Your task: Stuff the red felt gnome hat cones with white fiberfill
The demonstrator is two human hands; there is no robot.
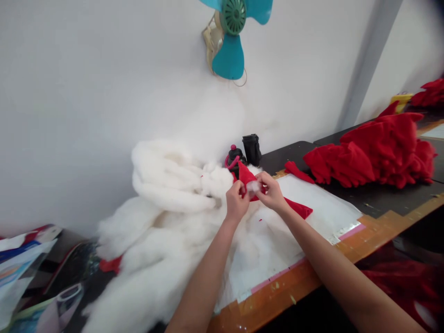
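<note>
Above the white sheet on the table, my left hand (237, 199) and my right hand (270, 190) are close together, fingers pinched. Between them is a red fabric piece (246, 175) with a pointed top, and a small tuft of white stuffing (253, 186) shows at its near side. My left fingers close on the edge of the red piece. The right fingers pinch at the tuft, partly hiding it. A flat red cloth piece (299, 208) lies on the sheet beyond my right wrist. To the left spreads a big heap of white stuffing (173, 199).
A large pile of red fabric pieces (374, 152) sits on the dark table at right. Behind my hands stand a black bottle with a pink strap (236, 156) and a black container (251, 149). A blue-bladed fan (229, 55) hangs on the wall. Bags (24, 263) lie at lower left.
</note>
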